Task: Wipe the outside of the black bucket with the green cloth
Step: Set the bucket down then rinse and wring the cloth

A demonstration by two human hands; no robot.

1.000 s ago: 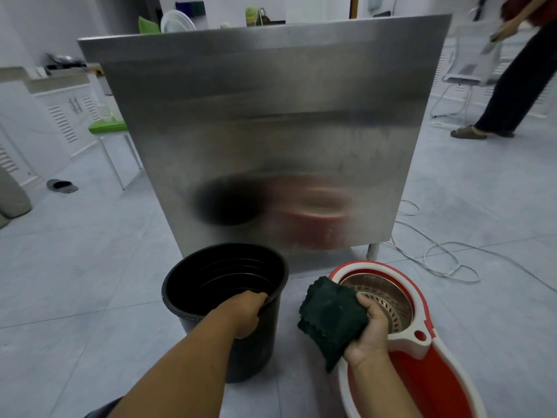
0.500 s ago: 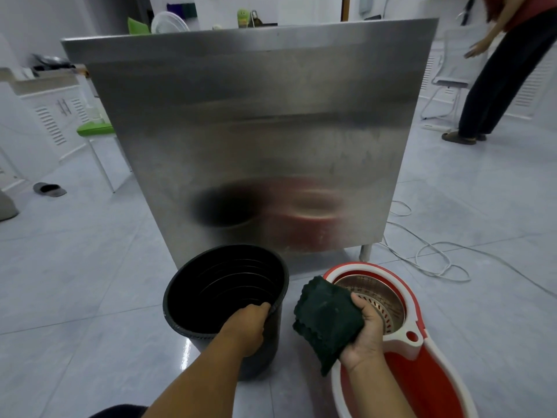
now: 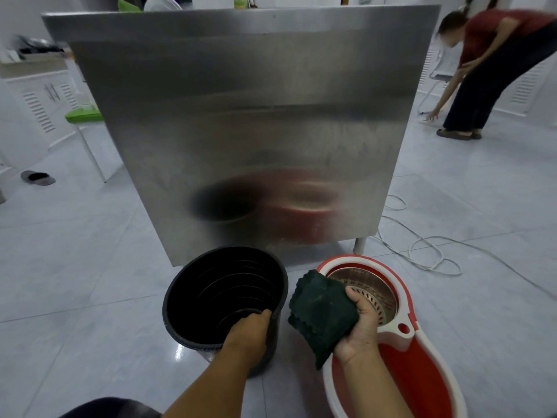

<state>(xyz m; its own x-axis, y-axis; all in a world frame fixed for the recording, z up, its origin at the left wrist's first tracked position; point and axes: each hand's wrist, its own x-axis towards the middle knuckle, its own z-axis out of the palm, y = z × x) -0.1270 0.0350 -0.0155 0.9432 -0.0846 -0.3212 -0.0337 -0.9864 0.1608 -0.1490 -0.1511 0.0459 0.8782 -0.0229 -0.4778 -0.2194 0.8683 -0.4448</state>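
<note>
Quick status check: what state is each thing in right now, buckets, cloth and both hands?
black bucket: tilted, empty, gripped at rim
green cloth: folded, held beside the bucket
left hand: gripping bucket rim
right hand: gripping cloth
red mop bucket: upright, spinner basket empty

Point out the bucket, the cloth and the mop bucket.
bucket (image 3: 180, 300): head view, left rim.
cloth (image 3: 322, 312): head view, middle of the folded face.
mop bucket (image 3: 404, 285): head view, far right rim.
</note>
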